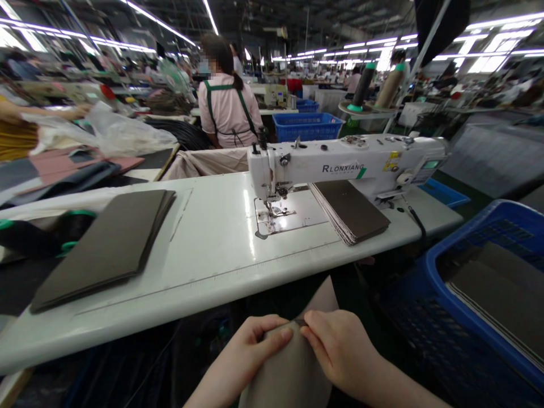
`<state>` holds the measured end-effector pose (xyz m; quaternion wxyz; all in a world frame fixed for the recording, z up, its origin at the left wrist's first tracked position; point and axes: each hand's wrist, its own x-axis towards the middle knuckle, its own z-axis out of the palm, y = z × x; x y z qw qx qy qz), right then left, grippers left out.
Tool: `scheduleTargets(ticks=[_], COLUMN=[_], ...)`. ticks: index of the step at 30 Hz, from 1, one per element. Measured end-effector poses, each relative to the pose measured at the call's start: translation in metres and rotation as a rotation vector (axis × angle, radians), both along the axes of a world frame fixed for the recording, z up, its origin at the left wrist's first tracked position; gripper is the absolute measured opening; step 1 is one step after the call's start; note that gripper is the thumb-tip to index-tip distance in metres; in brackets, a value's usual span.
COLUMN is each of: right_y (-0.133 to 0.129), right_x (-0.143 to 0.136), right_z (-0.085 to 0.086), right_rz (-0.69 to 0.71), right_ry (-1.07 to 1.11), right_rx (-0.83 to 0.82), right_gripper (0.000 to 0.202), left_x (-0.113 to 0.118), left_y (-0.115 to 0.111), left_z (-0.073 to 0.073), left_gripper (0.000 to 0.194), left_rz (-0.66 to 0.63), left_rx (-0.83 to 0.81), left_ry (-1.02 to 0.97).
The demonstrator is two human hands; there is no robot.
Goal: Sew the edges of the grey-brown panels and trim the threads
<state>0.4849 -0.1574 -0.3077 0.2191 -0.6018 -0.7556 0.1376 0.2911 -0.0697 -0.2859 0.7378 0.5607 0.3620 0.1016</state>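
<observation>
Below the front edge of the sewing table, my left hand pinches a grey-brown sheet of material between thumb and fingers. My right hand grips the same sheet close beside it, fingers bent over its upper edge. One pale corner of the sheet sticks up past my right hand. A white sewing machine stands on the table beyond my hands, its needle over the metal plate. Under the machine's arm lies a stack of dark brown panels. Another stack of brown panels rests on the left of the table.
The white table has a ruler line along its front. At the right stands a blue basket holding more brown panels. Black thread cones lie at the left. A person in a pink shirt is beyond the table, near another blue basket.
</observation>
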Motion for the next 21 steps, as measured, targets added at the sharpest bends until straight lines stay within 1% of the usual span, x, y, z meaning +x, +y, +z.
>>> scheduleTargets(ticks=[2,4,5,6,9,10,11,12,14,17,21], right_y=[0.002,0.005,0.008,0.01,0.016,0.017,0.017,0.017,0.016,0.012,0.002], right_x=[0.005,0.01,0.013,0.015,0.015,0.014,0.012,0.011,0.009,0.008,0.008], right_z=[0.005,0.011,0.014,0.016,0.02,0.02,0.019,0.019,0.017,0.013,0.009], right_rz=[-0.037,-0.091,-0.111,-0.118,-0.078,-0.067,-0.063,-0.067,-0.082,-0.108,-0.139], right_ry=[0.124,0.26,0.307,0.333,0.337,0.335,0.336,0.341,0.349,0.36,0.342], right_rx=[-0.032,-0.077,-0.099,-0.125,-0.204,-0.22,-0.232,-0.236,-0.238,-0.231,-0.151], right_gripper=[0.018,0.016,0.02,0.023,0.012,0.013,0.015,0.015,0.014,0.014,0.027], left_x=[-0.001,-0.003,-0.004,-0.005,-0.007,-0.007,-0.007,-0.006,-0.004,-0.002,-0.004], left_y=[0.002,0.004,0.005,0.006,0.007,0.007,0.007,0.006,0.005,0.003,0.003], left_z=[0.003,0.003,0.002,0.001,0.002,0.003,0.003,0.004,0.003,-0.001,-0.006], left_gripper=[0.037,0.036,0.036,0.035,0.027,0.023,0.022,0.025,0.03,0.03,0.027], left_rz=[-0.008,-0.013,-0.02,-0.032,-0.068,-0.081,-0.088,-0.093,-0.09,-0.062,-0.041], left_rx=[-0.015,-0.012,0.009,0.051,0.283,0.357,0.407,0.419,0.362,0.272,0.246], left_ry=[-0.006,0.005,0.019,0.038,0.099,0.109,0.114,0.117,0.124,0.127,0.132])
